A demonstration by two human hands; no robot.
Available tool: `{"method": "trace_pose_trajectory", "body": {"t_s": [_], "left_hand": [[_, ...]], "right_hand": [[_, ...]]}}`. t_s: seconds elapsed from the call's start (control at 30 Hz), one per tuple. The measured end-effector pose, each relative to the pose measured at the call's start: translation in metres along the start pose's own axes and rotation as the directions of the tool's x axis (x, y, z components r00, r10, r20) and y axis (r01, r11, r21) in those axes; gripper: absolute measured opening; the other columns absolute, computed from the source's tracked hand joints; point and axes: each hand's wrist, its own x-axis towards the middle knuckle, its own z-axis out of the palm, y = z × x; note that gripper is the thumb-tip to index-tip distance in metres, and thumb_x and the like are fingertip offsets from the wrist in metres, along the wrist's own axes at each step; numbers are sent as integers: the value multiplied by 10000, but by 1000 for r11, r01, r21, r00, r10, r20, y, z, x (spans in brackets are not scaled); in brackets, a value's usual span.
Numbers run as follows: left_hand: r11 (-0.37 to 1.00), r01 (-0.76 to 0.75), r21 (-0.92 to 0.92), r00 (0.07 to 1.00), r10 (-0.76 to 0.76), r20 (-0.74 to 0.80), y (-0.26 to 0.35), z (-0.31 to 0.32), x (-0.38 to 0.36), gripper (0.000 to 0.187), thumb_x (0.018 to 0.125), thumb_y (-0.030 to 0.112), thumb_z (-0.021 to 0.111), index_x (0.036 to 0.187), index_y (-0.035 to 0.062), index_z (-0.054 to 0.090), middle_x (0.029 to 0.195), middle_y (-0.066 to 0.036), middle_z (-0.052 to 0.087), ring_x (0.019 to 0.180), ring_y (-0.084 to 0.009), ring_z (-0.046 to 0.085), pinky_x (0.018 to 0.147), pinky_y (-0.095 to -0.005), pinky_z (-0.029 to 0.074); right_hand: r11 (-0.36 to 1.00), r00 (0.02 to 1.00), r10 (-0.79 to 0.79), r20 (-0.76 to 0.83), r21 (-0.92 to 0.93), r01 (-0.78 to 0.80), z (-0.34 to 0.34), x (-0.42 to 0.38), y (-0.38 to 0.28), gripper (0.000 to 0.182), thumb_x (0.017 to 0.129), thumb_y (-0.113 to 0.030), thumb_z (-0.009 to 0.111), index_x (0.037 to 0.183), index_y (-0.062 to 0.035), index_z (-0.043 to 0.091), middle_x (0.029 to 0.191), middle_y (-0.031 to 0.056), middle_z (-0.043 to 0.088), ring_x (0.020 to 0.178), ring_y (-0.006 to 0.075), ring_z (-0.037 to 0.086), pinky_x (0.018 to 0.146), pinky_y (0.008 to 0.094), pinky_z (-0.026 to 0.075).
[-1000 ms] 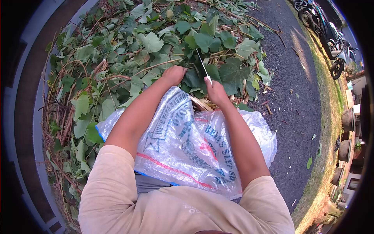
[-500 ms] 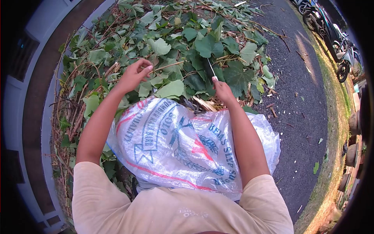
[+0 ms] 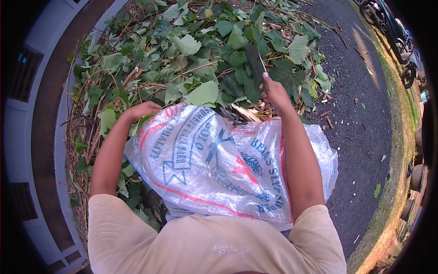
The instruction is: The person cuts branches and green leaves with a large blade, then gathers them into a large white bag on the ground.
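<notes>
My right hand (image 3: 277,95) is wrapped round the handle of a cleaver (image 3: 254,64). Its broad dark blade points up and away over the leaves, and its bright edge faces right. At the upper left edge of a white woven sack (image 3: 210,160), my left hand (image 3: 143,111) has its fingers curled in; what they hold is hidden. A thin branch (image 3: 189,71) runs from near this hand up to the right across the leaves. The sack, printed in blue and red, lies over my lap. Pale split wood (image 3: 246,112) shows just beyond the sack, between my hands.
A heap of cut leafy branches (image 3: 187,45) spreads ahead and to the left. Dark asphalt (image 3: 349,150) with scattered wood chips lies to the right, bordered by a grass strip (image 3: 388,109). Parked motorbikes (image 3: 397,36) stand at upper right; a building wall (image 3: 41,132) is on the left.
My left hand has moved down and left, from beside the branch to the sack's edge. My right hand has shifted right and slightly up with the cleaver, whose blade now shows more.
</notes>
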Motion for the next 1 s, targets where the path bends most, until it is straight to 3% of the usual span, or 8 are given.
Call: {"method": "trace_pose_trajectory", "body": {"t_s": [0.13,0.33,0.43,0.57,0.6,0.7,0.83,1.0], "left_hand": [[923,-111,368,956,200,-215,82,-7,-16,439,1109,366,555,1050,-32,730,865,-79,717,817,-178,612,807,-375,498],[727,-255,638,624,628,-466,222,17,21,464,1130,390,501,1091,-33,685,805,-223,645,732,-284,621,731,-456,472],[644,-296,705,741,621,-257,236,45,91,418,1125,356,479,1108,-26,649,989,-280,697,917,-478,660,825,-489,513],[821,-235,520,860,425,-282,158,67,170,442,1071,340,491,1179,-34,701,1124,-288,727,1082,-463,684,985,-513,506],[882,-225,413,877,368,-308,141,74,169,423,1064,327,506,1179,-29,704,1115,-286,727,1078,-458,688,975,-509,513],[916,-192,353,910,300,-285,135,80,158,380,1045,303,546,1175,-13,710,1102,-274,731,1069,-443,696,952,-504,527],[759,-130,638,896,366,-252,140,78,131,324,1010,289,605,1170,32,722,1107,-237,742,1046,-428,706,922,-503,546],[706,-77,704,884,375,-279,140,86,121,300,1001,281,592,1162,80,745,1085,-229,753,1021,-434,716,920,-548,555]], "right_hand": [[992,993,-114,-31,53,115,0,-12,-19,571,1060,-634,537,988,-69,569,681,-14,473,507,84,399,475,278,336],[941,936,-326,-129,52,335,4,-24,-32,504,1103,-558,513,949,-82,572,664,-38,451,511,63,383,482,258,315],[892,872,-443,-207,1,453,2,-33,-35,526,1111,-540,503,924,-56,587,652,-26,473,543,70,440,505,275,352],[795,747,-604,-276,-149,588,2,-34,-32,559,1112,-523,503,950,3,604,633,53,524,591,141,527,574,348,417],[787,731,-617,-289,-234,571,6,-34,-30,549,1119,-486,494,964,28,608,656,153,585,620,281,614,623,445,449],[708,680,-693,-238,-401,581,18,-25,-15,563,1123,-519,469,938,-5,603,671,80,578,605,224,562,607,376,455],[826,947,-308,-90,-520,219,23,30,48,536,1114,-450,492,954,37,647,733,239,652,761,474,673,712,522,485],[750,825,-555,-105,-492,442,31,-24,-14,581,1129,-485,451,892,16,626,669,95,595,618,269,588,625,405,450]]}}
